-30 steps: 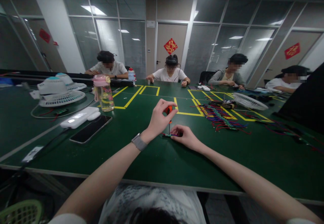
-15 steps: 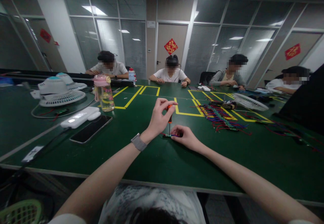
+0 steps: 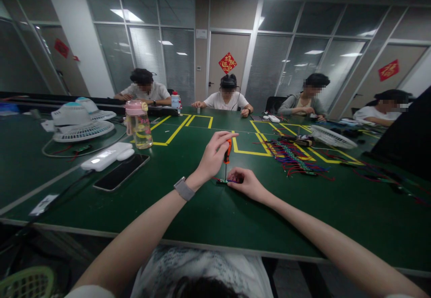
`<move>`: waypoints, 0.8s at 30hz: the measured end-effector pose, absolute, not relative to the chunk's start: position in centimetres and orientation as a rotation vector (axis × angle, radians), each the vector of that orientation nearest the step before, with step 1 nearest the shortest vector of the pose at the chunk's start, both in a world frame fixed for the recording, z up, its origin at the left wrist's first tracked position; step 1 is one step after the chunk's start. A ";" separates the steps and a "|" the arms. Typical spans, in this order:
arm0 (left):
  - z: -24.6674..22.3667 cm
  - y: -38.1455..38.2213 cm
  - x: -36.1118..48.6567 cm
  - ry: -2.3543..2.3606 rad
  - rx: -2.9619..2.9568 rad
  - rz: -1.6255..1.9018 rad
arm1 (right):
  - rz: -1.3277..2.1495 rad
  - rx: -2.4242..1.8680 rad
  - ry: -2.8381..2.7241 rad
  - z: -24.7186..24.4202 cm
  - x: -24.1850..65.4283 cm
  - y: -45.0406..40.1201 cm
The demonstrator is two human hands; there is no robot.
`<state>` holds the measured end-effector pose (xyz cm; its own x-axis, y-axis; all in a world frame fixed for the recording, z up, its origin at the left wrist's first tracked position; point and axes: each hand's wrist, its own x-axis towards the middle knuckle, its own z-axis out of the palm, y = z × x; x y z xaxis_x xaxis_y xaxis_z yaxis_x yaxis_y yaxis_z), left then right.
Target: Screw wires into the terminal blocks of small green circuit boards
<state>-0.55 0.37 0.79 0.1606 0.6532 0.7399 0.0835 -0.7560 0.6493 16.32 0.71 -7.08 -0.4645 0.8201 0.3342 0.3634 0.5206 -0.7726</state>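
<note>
An orange-and-black screwdriver stands upright, its shaft pointing down onto a small green circuit board on the table. My left hand is around the screwdriver's handle, with the index finger stretched out over its top end. From the right, my right hand pinches the board's edge and its dark and purple wires. A red wire leaves the board on the left. Where the screwdriver's tip meets the board is too small to make out.
A bundle of wired circuit boards lies to the right. On the left are a phone, a white power strip, a pink-lidded bottle and white fans. Several people sit across the green table.
My left hand's fingers have shifted on the screwdriver, the index finger straightening and more of the orange handle showing. The right hand and board stay in place.
</note>
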 end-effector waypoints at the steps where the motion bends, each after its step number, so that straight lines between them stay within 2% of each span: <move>1: 0.7 0.4 -0.4 0.649 1.925 1.586 | 0.816 -0.960 -2.051 -7.1 16.3 0.7; 4: 0.7 0.6 -0.3 0.602 1.791 1.509 | 0.811 -0.959 -2.054 -7.1 16.3 0.7; 11: 0.7 0.6 -0.8 0.842 1.993 1.715 | 0.824 -0.962 -2.049 -6.8 16.3 0.5; 18: 0.5 1.0 -0.4 0.591 1.741 1.557 | 0.812 -0.952 -2.061 -7.4 16.5 0.9; 24: 0.5 1.0 -0.7 0.781 1.906 1.656 | 0.818 -0.966 -2.051 -7.2 16.4 0.8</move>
<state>-0.71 1.03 0.52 0.0985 0.7000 0.7073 0.1008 -0.7141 0.6928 16.39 0.81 -7.24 -0.4637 0.8217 0.3313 0.3683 0.5188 -0.7715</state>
